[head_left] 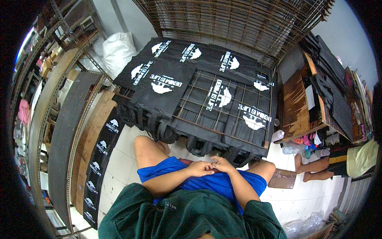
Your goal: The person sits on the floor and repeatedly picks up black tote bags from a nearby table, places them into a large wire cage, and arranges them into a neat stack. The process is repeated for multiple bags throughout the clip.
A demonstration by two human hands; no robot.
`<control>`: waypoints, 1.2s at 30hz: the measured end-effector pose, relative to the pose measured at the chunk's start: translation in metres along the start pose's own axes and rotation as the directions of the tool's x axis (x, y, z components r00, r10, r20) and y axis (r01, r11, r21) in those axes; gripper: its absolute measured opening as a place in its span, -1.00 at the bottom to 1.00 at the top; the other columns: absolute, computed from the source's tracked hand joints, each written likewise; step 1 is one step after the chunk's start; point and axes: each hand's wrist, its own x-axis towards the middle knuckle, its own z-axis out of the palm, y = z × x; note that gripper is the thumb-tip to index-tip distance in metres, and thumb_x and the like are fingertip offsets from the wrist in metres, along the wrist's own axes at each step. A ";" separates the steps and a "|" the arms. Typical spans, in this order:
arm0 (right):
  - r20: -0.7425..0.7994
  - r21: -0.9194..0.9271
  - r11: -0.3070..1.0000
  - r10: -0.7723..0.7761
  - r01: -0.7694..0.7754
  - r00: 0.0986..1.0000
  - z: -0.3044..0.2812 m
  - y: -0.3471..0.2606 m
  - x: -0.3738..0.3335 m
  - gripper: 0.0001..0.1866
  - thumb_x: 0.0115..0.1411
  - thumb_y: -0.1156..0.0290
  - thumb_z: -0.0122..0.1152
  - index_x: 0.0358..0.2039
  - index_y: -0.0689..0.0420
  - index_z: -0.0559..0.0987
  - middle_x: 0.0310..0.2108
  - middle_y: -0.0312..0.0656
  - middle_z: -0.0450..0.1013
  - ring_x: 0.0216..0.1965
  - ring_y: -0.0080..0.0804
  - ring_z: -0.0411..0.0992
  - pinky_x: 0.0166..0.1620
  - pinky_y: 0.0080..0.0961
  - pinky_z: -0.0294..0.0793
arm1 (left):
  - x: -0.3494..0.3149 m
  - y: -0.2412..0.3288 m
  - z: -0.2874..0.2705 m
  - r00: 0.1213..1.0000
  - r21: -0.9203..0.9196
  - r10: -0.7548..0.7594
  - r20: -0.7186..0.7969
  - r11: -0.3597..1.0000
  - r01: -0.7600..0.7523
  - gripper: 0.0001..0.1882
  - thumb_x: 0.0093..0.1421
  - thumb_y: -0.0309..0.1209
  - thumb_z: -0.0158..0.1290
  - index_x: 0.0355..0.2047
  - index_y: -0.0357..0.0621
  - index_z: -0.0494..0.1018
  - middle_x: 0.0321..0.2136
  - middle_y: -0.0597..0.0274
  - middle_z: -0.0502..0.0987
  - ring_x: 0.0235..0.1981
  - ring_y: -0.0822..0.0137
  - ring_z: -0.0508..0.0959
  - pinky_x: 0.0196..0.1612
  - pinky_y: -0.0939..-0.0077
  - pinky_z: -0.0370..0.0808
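Observation:
My left hand (200,169) and my right hand (223,164) meet over my lap, above blue shorts (175,169). Their fingers are curled in and touch each other. Anything pinched between them is too small or hidden to make out. Just beyond my knees stands a low stack of black fabric bags (167,103) with white prints, their strap handles (163,131) hanging down the near side. A rusty wire grid (195,99) lies on top of the right part of the stack. Neither hand touches the bags.
More wire grids (238,24) lean at the back. On the left is a metal shelf (59,91) with a printed black strip (99,159) beside it. A wooden table (296,103) stands right, near bottles (292,149) and another person's legs (316,165). A white sack (117,51) sits back left.

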 end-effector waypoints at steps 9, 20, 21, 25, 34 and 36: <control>0.002 -0.051 0.999 0.015 -0.015 1.000 -0.001 0.000 -0.002 -0.47 -0.01 0.26 0.16 0.01 0.13 0.40 -0.26 0.01 0.49 -0.26 -0.19 0.49 -0.17 -0.36 0.45 | -0.001 0.003 -0.002 1.000 -0.001 -0.004 0.018 1.000 0.004 -0.60 0.03 0.01 0.07 -0.28 -0.01 0.48 -0.48 0.24 0.57 -0.42 0.23 0.57 -0.36 0.35 0.46; -0.037 -0.134 0.991 0.025 -0.030 0.999 -0.005 -0.010 -0.018 -0.47 0.03 0.15 0.14 0.02 0.09 0.39 -0.23 0.02 0.48 -0.21 -0.18 0.48 -0.15 -0.33 0.44 | -0.003 0.008 -0.005 1.000 -0.026 0.000 0.017 1.000 0.000 -0.58 0.05 -0.01 0.08 -0.26 -0.06 0.47 -0.45 0.19 0.56 -0.39 0.25 0.57 -0.34 0.36 0.46; -0.030 -0.082 0.996 -0.029 0.026 0.999 -0.007 -0.017 -0.022 -0.48 0.04 0.16 0.14 0.02 0.08 0.39 -0.23 0.01 0.48 -0.22 -0.19 0.48 -0.16 -0.34 0.44 | 0.000 -0.010 0.005 0.999 -0.063 0.032 -0.003 0.997 -0.032 -0.56 0.06 0.00 0.08 -0.24 -0.09 0.46 -0.46 0.19 0.56 -0.40 0.26 0.56 -0.34 0.39 0.46; -0.086 0.164 0.956 -0.233 0.245 0.969 -0.042 -0.047 -0.049 -0.51 0.12 0.27 0.16 0.07 0.06 0.35 -0.25 -0.14 0.45 -0.24 -0.39 0.43 -0.18 -0.45 0.41 | 0.002 -0.017 0.008 1.000 -0.070 0.004 0.005 0.998 -0.004 -0.56 0.05 0.00 0.09 -0.23 -0.08 0.46 -0.48 0.21 0.55 -0.44 0.30 0.55 -0.34 0.42 0.46; -0.541 0.331 0.761 -0.331 0.558 0.773 -0.205 -0.102 -0.172 -0.54 0.11 0.47 0.15 0.06 0.09 0.33 -0.24 -0.26 0.41 -0.25 -0.56 0.38 -0.23 -0.61 0.40 | 0.002 -0.007 0.009 1.000 -0.283 -0.025 -0.011 0.959 0.021 -0.67 0.10 -0.27 0.14 -0.21 -0.23 0.41 -0.55 0.26 0.50 -0.56 0.57 0.43 -0.50 0.67 0.34; -0.656 0.328 0.746 -0.261 0.579 0.708 -0.246 -0.104 -0.206 -0.56 0.12 0.43 0.15 0.04 0.10 0.35 -0.26 -0.25 0.42 -0.30 -0.53 0.42 -0.28 -0.61 0.41 | 0.001 0.000 0.006 1.000 -0.280 -0.031 0.004 0.960 0.031 -0.67 0.10 -0.28 0.13 -0.21 -0.25 0.41 -0.55 0.25 0.51 -0.56 0.55 0.43 -0.51 0.66 0.34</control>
